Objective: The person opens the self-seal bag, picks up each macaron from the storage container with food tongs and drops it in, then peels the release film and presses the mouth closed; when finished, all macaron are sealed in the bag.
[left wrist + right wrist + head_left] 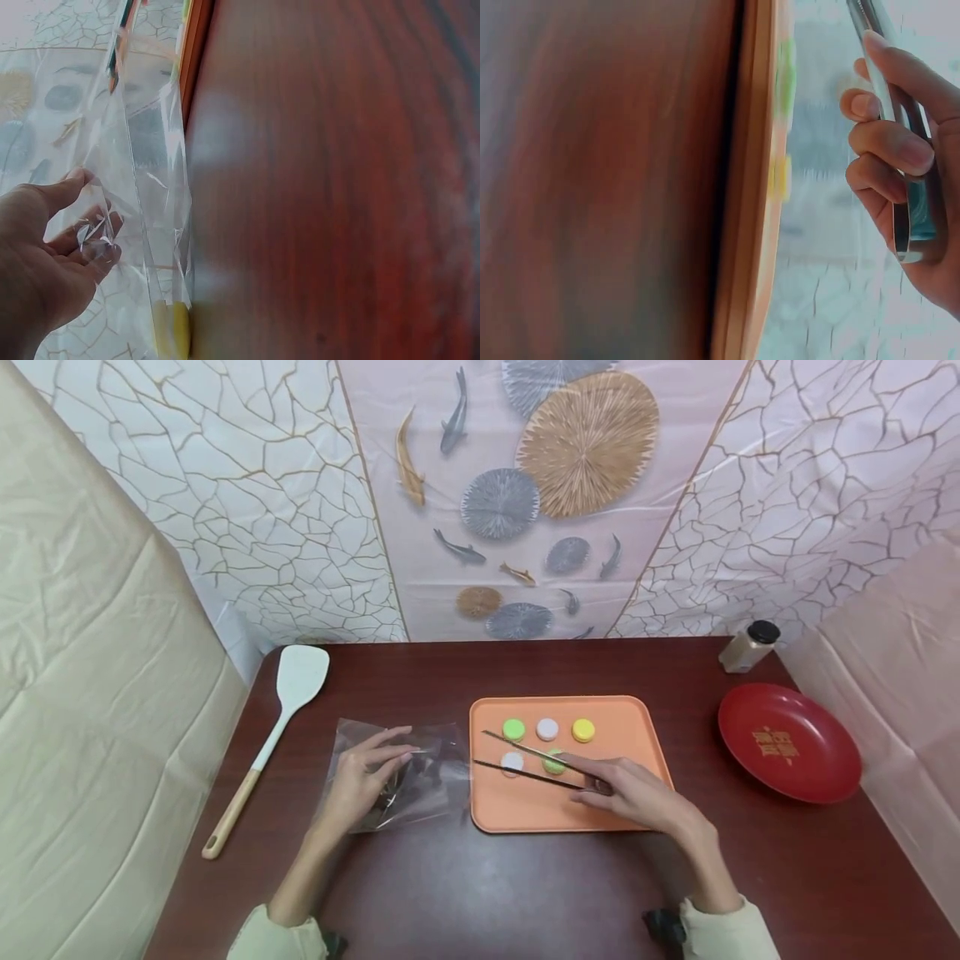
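My left hand (pixel 366 777) pinches a clear plastic bag (pixel 442 777) to the left of the tray; in the left wrist view the film (pixel 161 217) bunches between thumb and fingers. My right hand (pixel 628 789) grips metal tongs (pixel 525 774), their two arms spread apart and pointing left over the orange tray (pixel 630 718). Macarons sit on the tray: a green one (pixel 513 730), a white one (pixel 547 729) and a yellow one (pixel 583 731) at the back. In front, another white macaron (pixel 512 764) and a green macaron (pixel 553 762) lie between or under the tong arms.
A white spatula (pixel 302 677) with a wooden handle lies at the table's left. To the right stand a red plate (pixel 787 743) with gold lettering and a black-lidded jar (pixel 748 647). Patterned sheets hang behind the dark wooden table (pixel 480 893).
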A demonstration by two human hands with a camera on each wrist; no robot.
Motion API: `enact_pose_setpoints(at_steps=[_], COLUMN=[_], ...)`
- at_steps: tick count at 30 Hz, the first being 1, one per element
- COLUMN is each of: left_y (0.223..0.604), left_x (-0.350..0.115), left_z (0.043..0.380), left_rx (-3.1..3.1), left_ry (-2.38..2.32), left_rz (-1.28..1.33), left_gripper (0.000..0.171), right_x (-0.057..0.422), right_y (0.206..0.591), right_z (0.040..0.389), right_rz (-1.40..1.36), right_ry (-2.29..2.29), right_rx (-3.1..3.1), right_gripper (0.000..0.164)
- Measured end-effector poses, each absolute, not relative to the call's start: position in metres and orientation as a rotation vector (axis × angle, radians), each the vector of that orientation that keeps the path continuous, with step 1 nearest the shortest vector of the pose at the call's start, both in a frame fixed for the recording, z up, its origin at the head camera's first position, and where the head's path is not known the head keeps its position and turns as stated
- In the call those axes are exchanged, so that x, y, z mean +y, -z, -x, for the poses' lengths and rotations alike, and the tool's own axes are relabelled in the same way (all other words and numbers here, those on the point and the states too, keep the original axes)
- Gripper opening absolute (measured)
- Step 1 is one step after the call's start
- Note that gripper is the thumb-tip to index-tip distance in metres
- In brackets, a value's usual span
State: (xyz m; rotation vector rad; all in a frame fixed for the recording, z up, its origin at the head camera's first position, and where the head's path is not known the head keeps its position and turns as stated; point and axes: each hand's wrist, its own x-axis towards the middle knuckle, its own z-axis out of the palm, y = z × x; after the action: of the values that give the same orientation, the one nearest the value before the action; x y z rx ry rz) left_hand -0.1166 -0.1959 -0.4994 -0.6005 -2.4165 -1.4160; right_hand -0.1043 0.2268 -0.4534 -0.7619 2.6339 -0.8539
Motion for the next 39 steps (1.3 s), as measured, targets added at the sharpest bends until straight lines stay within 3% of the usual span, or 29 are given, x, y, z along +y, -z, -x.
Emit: enact_pose_setpoints(at_steps=[16,30,39], left_y=[0.499,0.499,0.499], left_x=[-0.192,-0.191,-0.192], left_z=[0.118,0.119,0.119], left_rx=[-2.421,-2.417,-2.409], left_ry=[1.404,1.406,1.408], left_rz=[0.561,0.563,0.582], left_gripper=[0.021,0.021,0.020], right_x=[0.306,0.324,0.320], right_y=[0.461,0.464,0.468], right_z=[0.068,0.068,0.069], right_rz=[0.383,0.322,0.451], right_ry=[0.823,0.836,0.805], right_rx=[2.842,2.732,2.789], right_gripper=[0.058,0.061,0.047])
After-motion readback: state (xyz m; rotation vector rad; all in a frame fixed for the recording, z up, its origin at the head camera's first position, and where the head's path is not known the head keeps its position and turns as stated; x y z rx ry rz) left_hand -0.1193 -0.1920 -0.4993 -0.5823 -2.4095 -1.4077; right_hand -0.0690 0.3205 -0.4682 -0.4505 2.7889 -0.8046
